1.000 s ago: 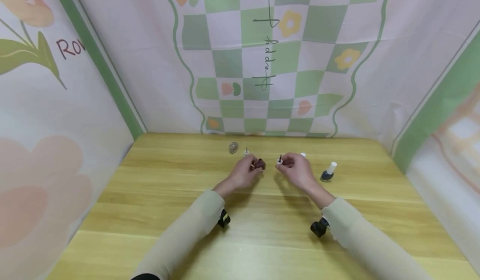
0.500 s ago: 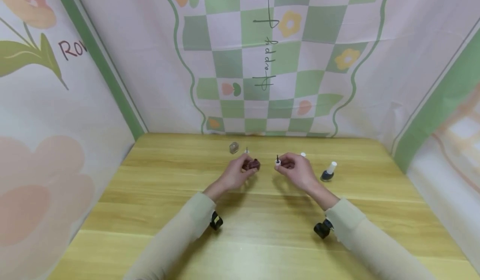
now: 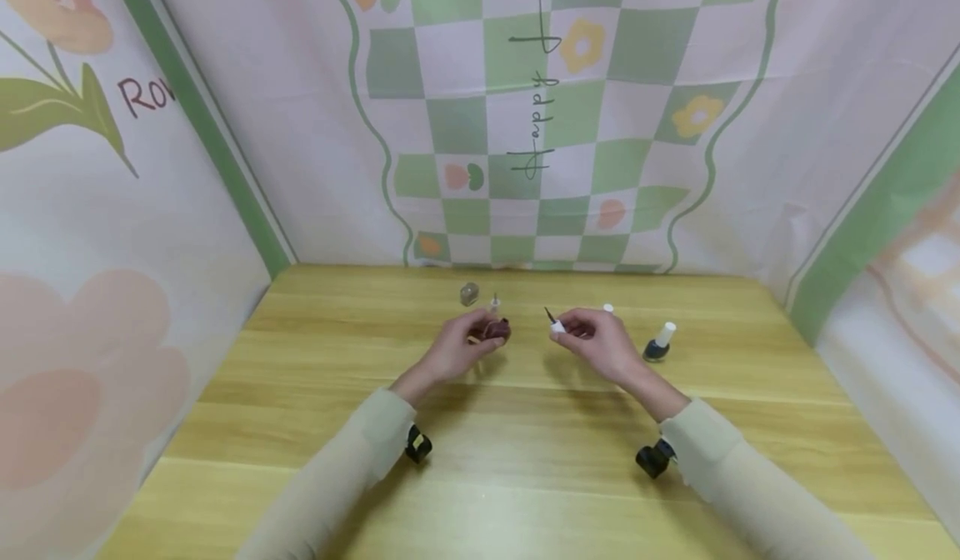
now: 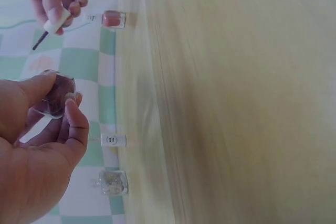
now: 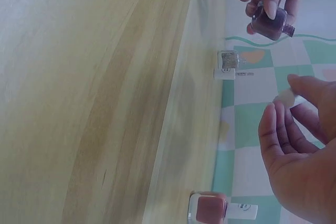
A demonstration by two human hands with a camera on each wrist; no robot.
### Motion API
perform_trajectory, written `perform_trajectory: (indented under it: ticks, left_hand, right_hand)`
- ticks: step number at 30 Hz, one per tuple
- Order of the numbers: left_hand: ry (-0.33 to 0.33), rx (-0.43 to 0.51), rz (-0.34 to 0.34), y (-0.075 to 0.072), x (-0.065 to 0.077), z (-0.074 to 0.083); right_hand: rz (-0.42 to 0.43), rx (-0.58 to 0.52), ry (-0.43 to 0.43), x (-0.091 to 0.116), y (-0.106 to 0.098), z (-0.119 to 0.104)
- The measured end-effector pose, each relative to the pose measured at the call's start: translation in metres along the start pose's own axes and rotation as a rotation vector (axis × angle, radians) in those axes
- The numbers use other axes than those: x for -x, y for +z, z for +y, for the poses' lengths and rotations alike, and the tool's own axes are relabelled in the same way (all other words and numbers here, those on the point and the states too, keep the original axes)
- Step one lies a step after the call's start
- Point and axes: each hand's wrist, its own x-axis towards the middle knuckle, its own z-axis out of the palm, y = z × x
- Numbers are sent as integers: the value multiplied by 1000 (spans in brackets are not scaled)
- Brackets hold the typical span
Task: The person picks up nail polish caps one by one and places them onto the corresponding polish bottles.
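Observation:
My left hand [image 3: 453,347] pinches an uncapped nail polish bottle [image 3: 498,330] of dark red-brown polish between thumb and fingers, off the table. Its bare neck shows in the right wrist view, where the bottle [image 5: 269,22] is tilted. My right hand [image 3: 600,342] pinches a white nail polish cap [image 3: 557,327] whose dark brush points up and left. The brush tip is apart from the bottle; in the left wrist view the cap [image 4: 56,22] and brush slant toward it. Fingers partly cover the cap in the right wrist view.
Behind my left hand stand an open glitter polish bottle [image 3: 469,294] and a white cap [image 3: 495,304] with its brush upward. A navy polish bottle [image 3: 657,348] stands right of my right hand. A coral polish bottle [image 5: 211,209] is mostly hidden behind that hand in the head view.
My left hand has moved left with the bottle, widening the gap to the right hand. The brush in my right hand has tipped from upright toward the left.

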Motion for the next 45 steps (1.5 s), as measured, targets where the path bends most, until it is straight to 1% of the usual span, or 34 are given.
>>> perform_trajectory:
  ticks: [4, 11, 17, 22, 27, 32, 35, 42, 45]
  left_hand:
    - [-15, 26, -8, -2, 3, 0]
    - [-51, 86, -6, -5, 7, 1]
    - [-77, 88, 2, -7, 9, 2]
    - [-66, 66, 0, -7, 9, 4]
    - [-27, 49, -6, -6, 8, 3]
    - [-9, 52, -25, -4, 8, 2]
    - [0, 52, -32, -2, 8, 0]
    - [5, 51, -51, 0, 6, -1]
    - [5, 61, -52, 1, 6, -1]
  right_hand:
    - [-10, -8, -23, 1, -3, 0]
    - [-64, -48, -16, 2, -6, 0]
    - [-82, -70, -57, 4, -8, -1]
    - [-79, -77, -107, 5, -9, -3]
    - [-87, -113, -146, 5, -12, -6]
    - [-108, -140, -167, 7, -13, -7]
    - [-120, -154, -159, 7, -13, -7]
    - [-122, -185, -50, 5, -15, -8]
    - [-121, -208, -29, 4, -16, -8]
